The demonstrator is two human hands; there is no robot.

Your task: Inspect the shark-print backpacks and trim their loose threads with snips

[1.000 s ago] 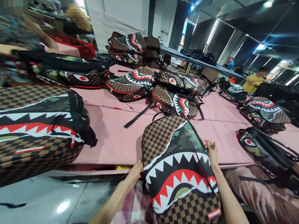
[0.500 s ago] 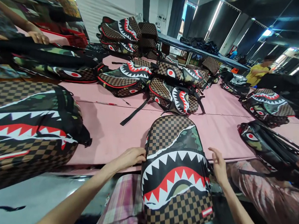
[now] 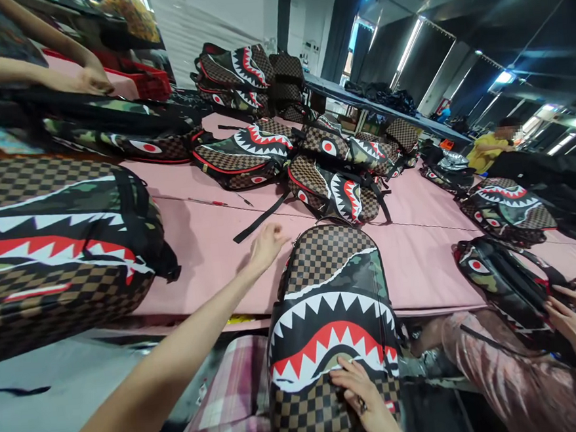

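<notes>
Upright in front of me stands a backpack [image 3: 332, 318] with brown-black checks, a camouflage patch and a white-toothed shark mouth with a red band. It leans against the pink table edge. My right hand [image 3: 362, 395] lies on its lower front with the fingers spread, near the small red-and-white label. Beside the upper left edge, close to the zipper, my left hand [image 3: 268, 246] hovers above the table, fingers partly bent and apart. Nothing shows in either hand. The backpack's rear side is hidden.
A similar large backpack [image 3: 53, 245] lies at the left on the pink table [image 3: 212, 261]. Several more backpacks [image 3: 249, 153] are heaped farther back. A co-worker's hands [image 3: 571, 314] handle a bag at right; another co-worker's arm [image 3: 76, 76] reaches over a camouflage bag at left.
My left hand has left the backpack's left side and risen toward its top. My right hand has moved from beside the right edge onto the lower front.
</notes>
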